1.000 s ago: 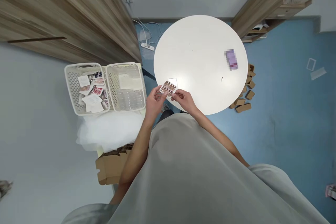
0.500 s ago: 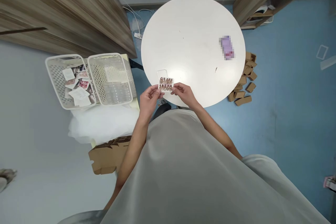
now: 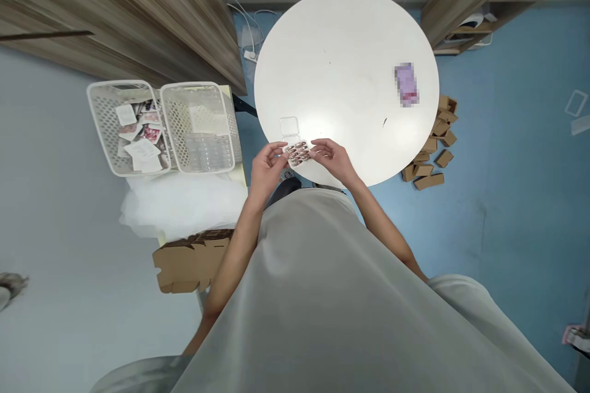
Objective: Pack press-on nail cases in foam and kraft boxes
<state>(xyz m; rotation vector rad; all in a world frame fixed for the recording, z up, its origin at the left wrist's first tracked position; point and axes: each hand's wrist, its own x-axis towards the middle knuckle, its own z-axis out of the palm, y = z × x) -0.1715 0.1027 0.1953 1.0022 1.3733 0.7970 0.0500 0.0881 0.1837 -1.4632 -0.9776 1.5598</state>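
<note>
Between my two hands, over the near edge of the round white table (image 3: 350, 31), is a small white card of brown, shiny press-on nails (image 3: 298, 153) in rows. My left hand (image 3: 268, 171) pinches its left side with thumb and fingers. At its right side, my right hand (image 3: 335, 161) grips the edge with the thumb and fingertips. Just beyond the card, a clear plastic case (image 3: 289, 127) lies on the table, its near part hidden by the card.
A pixelated purple item (image 3: 406, 85) lies at the table's right. To the left stand a white basket of nail packets (image 3: 102, 135) and another basket with clear cases (image 3: 174, 135), above white plastic wrap (image 3: 184, 206) and flattened cardboard (image 3: 188, 264). Small brown boxes (image 3: 428, 181) are heaped on the floor at right.
The card of nails has turned from level to tilted between my hands, so its nails now point sideways. More of the clear case shows beyond it. The whole view has shifted slightly.
</note>
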